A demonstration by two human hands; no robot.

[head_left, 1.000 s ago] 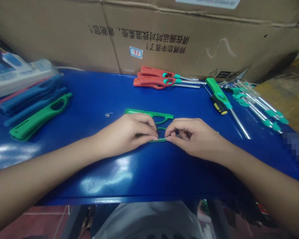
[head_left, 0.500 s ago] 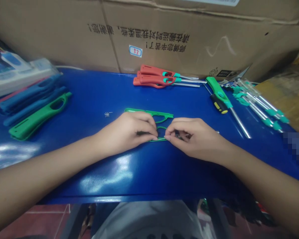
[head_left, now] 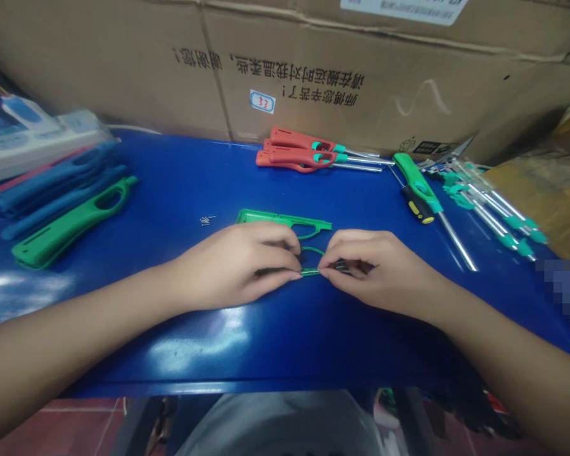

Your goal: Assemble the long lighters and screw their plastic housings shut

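Note:
My left hand (head_left: 249, 263) is closed, its thumb and fingertips pinching a green lighter handle half (head_left: 312, 250) low over the blue table. Only the finger loop and a thin strip of this half show; the rest is hidden under the hands. My right hand (head_left: 377, 266) is closed too, fingertips pressed together at the strip's right end. A small dark and silvery part (head_left: 342, 265) shows between its fingers, too covered to name. Just beyond both hands lies another green handle half (head_left: 268, 218), its finger loop to the right.
Several small screws (head_left: 208, 221) lie left of centre. Red lighters (head_left: 299, 152) lie at the back, beside a green lighter (head_left: 411, 174) and a black-yellow screwdriver (head_left: 418, 206). Metal lighter tubes (head_left: 491, 209) are at right, blue handle shells (head_left: 57, 183) at left. A cardboard box (head_left: 137, 76) stands behind.
Both hands remain pinched at the handle half, with the right fingertips slightly shifted. The whole view has moved a little, so things sit slightly lower in the picture.

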